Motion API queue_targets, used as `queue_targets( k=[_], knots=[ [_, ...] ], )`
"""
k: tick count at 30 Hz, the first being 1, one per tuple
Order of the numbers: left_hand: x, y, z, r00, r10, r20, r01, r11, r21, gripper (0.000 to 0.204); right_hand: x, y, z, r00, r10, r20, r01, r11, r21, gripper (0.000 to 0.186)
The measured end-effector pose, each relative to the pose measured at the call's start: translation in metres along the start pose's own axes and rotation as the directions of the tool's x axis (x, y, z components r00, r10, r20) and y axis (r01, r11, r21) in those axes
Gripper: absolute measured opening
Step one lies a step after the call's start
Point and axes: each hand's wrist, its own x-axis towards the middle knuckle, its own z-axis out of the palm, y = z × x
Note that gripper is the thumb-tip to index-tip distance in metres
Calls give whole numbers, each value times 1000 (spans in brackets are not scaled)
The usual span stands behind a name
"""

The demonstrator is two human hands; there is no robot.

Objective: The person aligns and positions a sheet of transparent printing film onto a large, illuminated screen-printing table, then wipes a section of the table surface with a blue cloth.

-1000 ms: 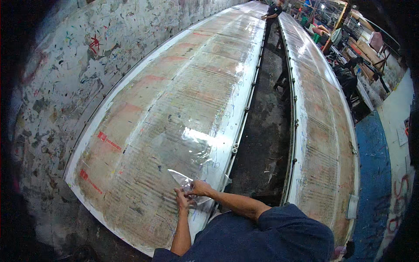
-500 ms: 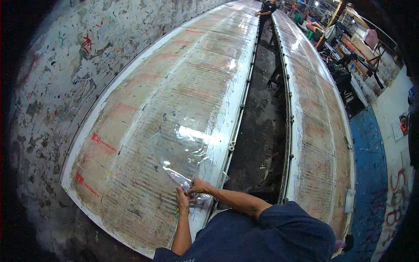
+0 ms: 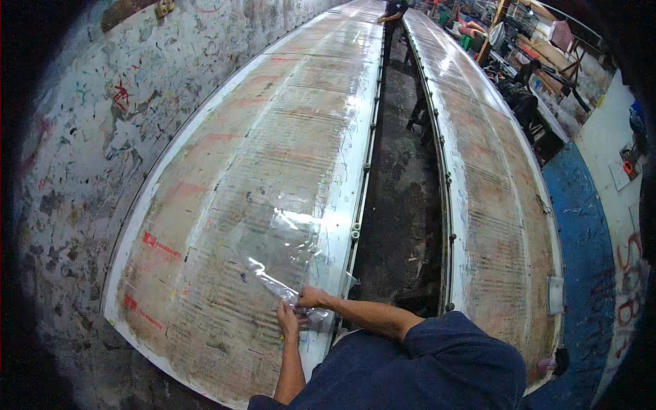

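A clear, glossy plastic sheet point(image 3: 273, 280) lies rumpled over the near part of the long, stained, white-edged table point(image 3: 205, 178) on the left. My left hand point(image 3: 289, 318) grips it from below, fingers partly hidden in the film's reflections. Just above and to the right, my right hand point(image 3: 312, 298) has its fingers closed on the same sheet, close to the table's inner white edge.
A second long table point(image 3: 495, 232) runs along the right, with a dark gap point(image 3: 396, 205) between. A co-worker point(image 3: 391, 17) stands far up that gap. A painted wall point(image 3: 89, 137) borders the left; piled tools and bags point(image 3: 519, 82) and a blue board point(image 3: 577, 246) are at right.
The view has shifted, so both tables sit further left at their far ends. My hands remain together on the plastic, slightly lower in the picture. The co-worker appears further left.
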Motion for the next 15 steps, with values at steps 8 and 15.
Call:
queue_targets(
  k=[8, 15],
  knots=[
    [12, -6, -7, 994, -112, 8, 111, 971, -211, 68, -20, -31, -13, 991, 124, -45, -127, 989, -73, 76],
    [7, 1, -7, 994, -99, 38, 101, 994, -49, 77, -24, -42, -20, 977, 213, 19, -212, 976, -46, 83]
  ],
)
